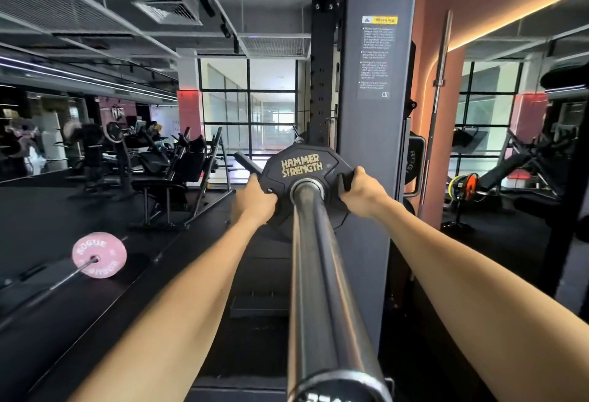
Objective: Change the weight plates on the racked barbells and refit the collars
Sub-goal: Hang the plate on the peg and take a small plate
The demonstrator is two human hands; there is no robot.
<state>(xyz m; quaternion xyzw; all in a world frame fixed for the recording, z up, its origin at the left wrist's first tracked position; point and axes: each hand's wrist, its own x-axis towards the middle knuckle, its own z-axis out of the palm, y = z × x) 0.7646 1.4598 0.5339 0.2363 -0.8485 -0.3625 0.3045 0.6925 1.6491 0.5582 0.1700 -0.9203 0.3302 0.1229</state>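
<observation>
The plate (302, 175) sits on the sleeve (322, 274), just left of the rack post (373, 114). The left hand (255, 199) and right hand (361, 192) grip its opposite edges. Another barbell (95, 258) lies on the floor, far left.

so the sleeve (322, 274) is what's carrying stuff here, chrome, runs straight away from the cam w/ a black Hammer Strength plate (302, 167) slid on at the far end, right by the grey upright (369, 114). Dark rubber floor (47, 210) on the left has a 2nd bar (63, 280) lying on it w/ a pink Rogue plate (99, 255) on its end
</observation>
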